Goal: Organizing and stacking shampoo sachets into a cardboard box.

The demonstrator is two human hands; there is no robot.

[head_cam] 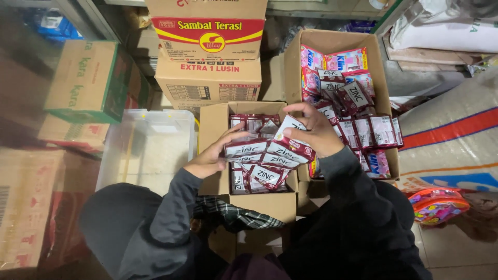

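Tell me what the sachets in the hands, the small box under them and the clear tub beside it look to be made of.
Sachets: glossy plastic film, probably; they catch light and crinkle.
Small box: plain brown corrugated cardboard, matte, with folded flaps.
Clear tub: translucent, seemingly rigid plastic, with a moulded rim.

One head-worn view, steeply downward and close over the open cardboard box (215, 132) at lap level.

sleeves: long, dark grey, both arms | hands: bare | trousers: dark | lap: dark plaid cloth
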